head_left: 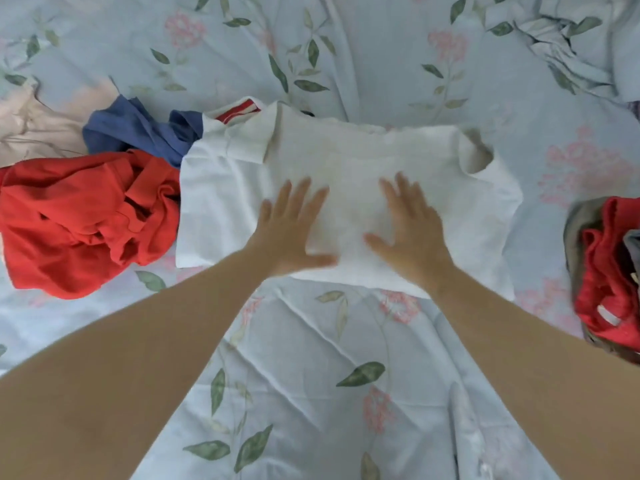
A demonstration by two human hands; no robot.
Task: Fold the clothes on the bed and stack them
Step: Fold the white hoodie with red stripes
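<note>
A white shirt (346,161) lies spread flat across the middle of the bed, its collar toward the left and a sleeve at the right. My left hand (294,226) presses flat on its lower middle with the fingers straight. My right hand (412,230) lies flat on the shirt just to the right, fingers straight too. A crumpled red garment (86,220) sits at the left, with a crumpled blue garment (138,129) and a pale pink one (38,129) behind it. A stack of folded clothes (609,278), red on top, sits at the right edge.
The bed is covered by a light blue sheet with pink flowers and green leaves (311,375). A bunched part of the bedding (575,46) rises at the far right corner.
</note>
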